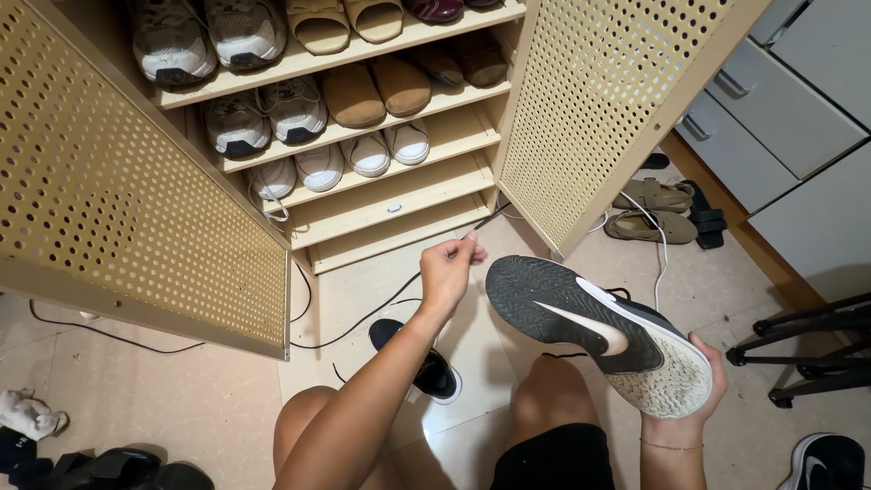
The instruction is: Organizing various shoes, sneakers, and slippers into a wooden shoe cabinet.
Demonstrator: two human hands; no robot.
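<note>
The person's bare knees (544, 390) are sitting nearest the camera, folded at the bottom of the view over the pale tiled floor (181, 390). Just above them, the right hand (699, 399) is gripping a black sneaker (603, 331) by its heel end, fingers wrapped around the grey speckled sole, so the shoe is lying on its side in the air with the toe pointing toward the shoe cabinet (390, 195). A thin bracelet (671, 445) is circling that wrist. The left hand (446, 272) is raised between the knees and the cabinet, fingers pinched closed on a black shoelace (381, 307), which is running from the fingertips down and left across the floor; its upper end seems to be sticking out past the fingers toward the cabinet, though it is too thin to be sure. A second black sneaker (426, 363) is resting on the floor under the left forearm. Both perforated cabinet doors (136, 181) are standing open, and the shelves are holding rows of white sneakers (263, 113), tan slippers (376, 88) and sandals. Olive sandals (651, 210) are lying on the floor to the right, beside grey drawers (780, 100).
</note>
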